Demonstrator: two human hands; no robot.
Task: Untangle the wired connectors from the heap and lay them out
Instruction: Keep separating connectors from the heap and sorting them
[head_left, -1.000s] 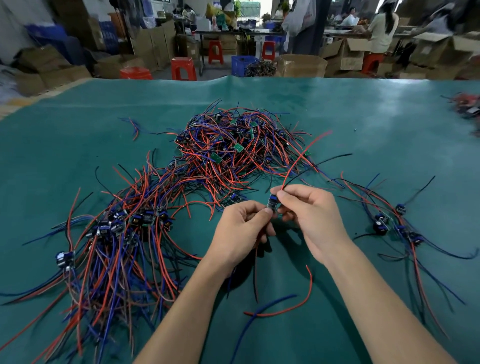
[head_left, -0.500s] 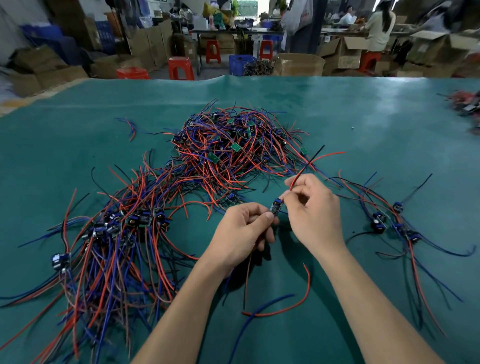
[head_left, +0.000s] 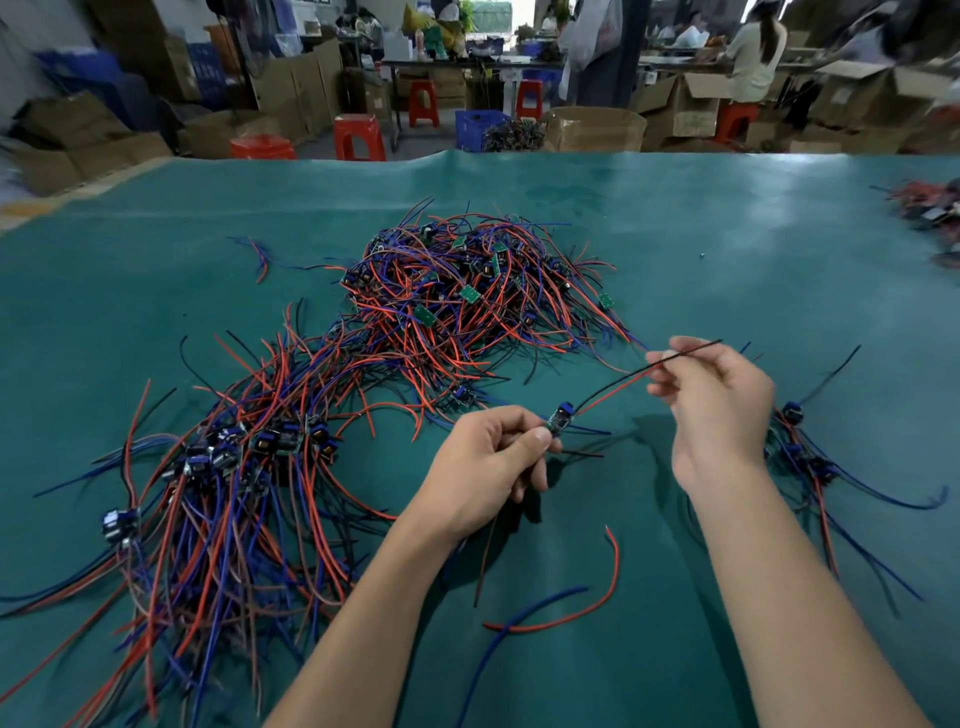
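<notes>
Left hand (head_left: 485, 462) pinches a small connector board (head_left: 560, 419) above the green table mat (head_left: 727, 249), fingers curled round trailing leads. Right hand (head_left: 719, 402) pinches its red and black wires (head_left: 615, 385), drawn taut up-right (fingers loosely curled). Tangled heap (head_left: 467, 301) lies beyond; laid-out connectors (head_left: 228, 457) sit left.
</notes>
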